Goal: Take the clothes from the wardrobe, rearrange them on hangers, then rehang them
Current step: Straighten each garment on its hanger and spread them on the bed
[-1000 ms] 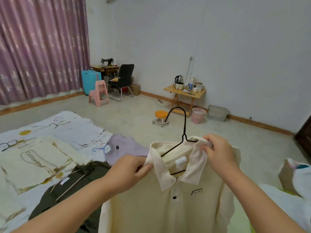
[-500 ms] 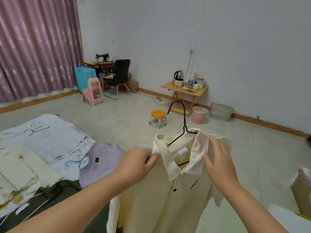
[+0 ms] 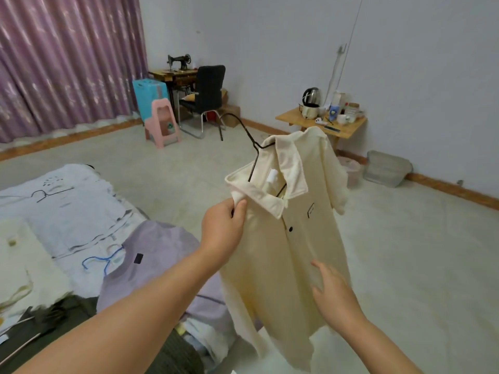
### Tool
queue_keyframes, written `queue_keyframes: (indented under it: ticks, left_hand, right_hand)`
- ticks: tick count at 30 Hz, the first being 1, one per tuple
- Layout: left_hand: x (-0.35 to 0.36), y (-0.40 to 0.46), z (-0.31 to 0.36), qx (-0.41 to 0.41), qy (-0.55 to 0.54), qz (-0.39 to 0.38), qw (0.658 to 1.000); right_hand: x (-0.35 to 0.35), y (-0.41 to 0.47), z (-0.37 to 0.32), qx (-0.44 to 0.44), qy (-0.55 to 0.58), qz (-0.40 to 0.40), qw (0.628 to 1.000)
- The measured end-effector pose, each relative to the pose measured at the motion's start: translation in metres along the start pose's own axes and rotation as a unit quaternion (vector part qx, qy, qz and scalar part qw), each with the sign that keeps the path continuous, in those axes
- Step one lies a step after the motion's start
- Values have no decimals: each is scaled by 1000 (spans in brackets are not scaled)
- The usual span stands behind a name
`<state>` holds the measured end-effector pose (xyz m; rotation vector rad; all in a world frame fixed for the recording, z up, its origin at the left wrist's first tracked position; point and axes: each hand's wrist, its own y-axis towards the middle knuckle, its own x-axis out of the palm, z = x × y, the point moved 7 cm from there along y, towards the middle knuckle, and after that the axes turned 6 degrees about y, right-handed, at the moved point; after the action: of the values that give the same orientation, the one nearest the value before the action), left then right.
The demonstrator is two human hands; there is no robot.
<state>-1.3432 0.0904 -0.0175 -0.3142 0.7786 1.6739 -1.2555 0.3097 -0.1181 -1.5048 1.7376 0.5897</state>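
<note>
Dropped from the collar, right hand (image 3: pixel 333 291) now spreads flat, smoothing the cream polo shirt (image 3: pixel 290 255) at lower centre, while left hand (image 3: pixel 225 225) pinches its shoulder, keeping the black wire hanger (image 3: pixel 249 147) aloft.

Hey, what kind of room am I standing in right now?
Probably a bedroom that doubles as a living and sewing space: a bed strewn with clothes, a sewing machine on a table by purple curtains, and a kettle on a small wooden table.
</note>
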Motion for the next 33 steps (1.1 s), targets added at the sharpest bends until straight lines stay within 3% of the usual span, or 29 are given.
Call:
queue_keyframes:
  ticks: [6,15,21,25,31,33]
  left_hand:
    - [23,71,-67,-78,-58,39,994]
    - [19,143,-241,-177,6,60,982]
    - [-4,137,-374,-252,87,81,960]
    - [-13,118,-457,-289,161,49,942]
    - [-23,69,-572,-402,213,37,890]
    - [-17,50,-604,-441,227,-5,868]
  right_hand:
    - [41,89,-17,18,-19,-20,999]
    - [178,207,-84,8,-25,-107,994]
    - [289,241,-109,-4,-46,-196,980]
    - [358,252,-120,-8,-68,-243,968]
    - [460,254,-125,-36,-120,-309,943]
    - [491,251,-122,-51,-149,-335,929]
